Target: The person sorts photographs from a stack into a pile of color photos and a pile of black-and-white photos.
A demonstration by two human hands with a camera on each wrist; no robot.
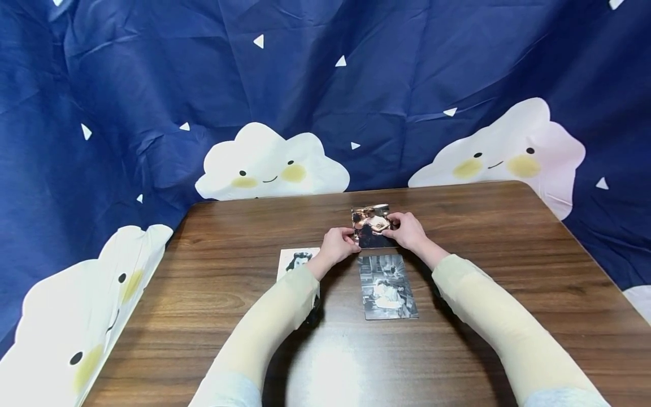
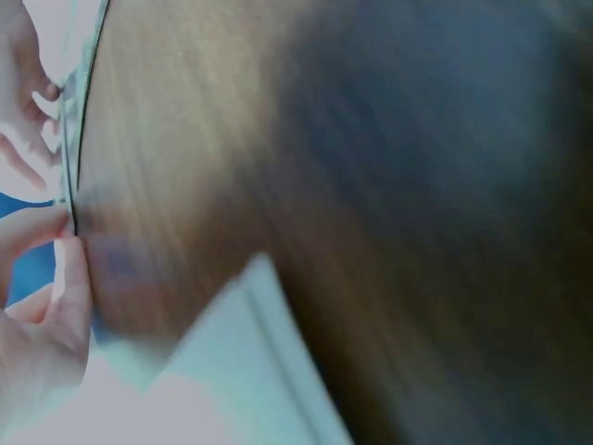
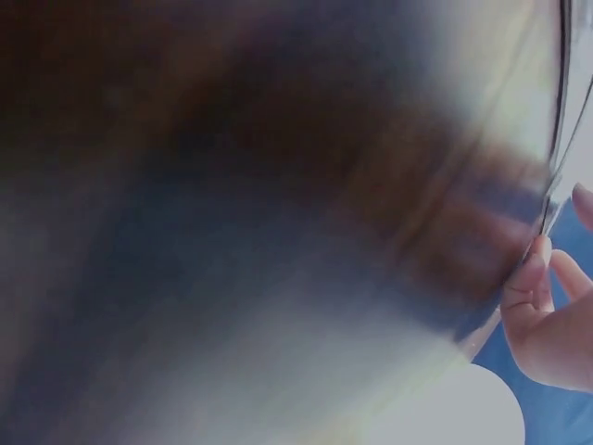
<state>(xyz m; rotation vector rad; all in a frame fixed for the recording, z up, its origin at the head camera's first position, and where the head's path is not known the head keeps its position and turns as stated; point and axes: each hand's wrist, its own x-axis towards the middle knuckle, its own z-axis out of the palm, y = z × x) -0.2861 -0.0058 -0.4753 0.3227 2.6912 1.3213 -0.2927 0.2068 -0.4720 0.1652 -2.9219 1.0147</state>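
Toward the back of the table, a dark colour photo print (image 1: 373, 232) of a person in a white top is held between both hands. My left hand (image 1: 338, 246) pinches its lower left corner with thumb and fingertips; the left wrist view shows the same pinch by the left hand (image 2: 46, 306). At the right edge my right hand (image 1: 408, 232) grips the print, and the right wrist view shows the right hand (image 3: 547, 315) with thumb and finger on the thin edge. Just in front lies a black-and-white photo print (image 1: 387, 287), flat on the wood.
A white-bordered print (image 1: 290, 257) of a dark-haired figure lies left of the black-and-white one, partly hidden under the left forearm. The brown wooden table (image 1: 218, 305) has a bright glare near its front. Behind it hangs a blue cloth (image 1: 376, 85) with smiling clouds.
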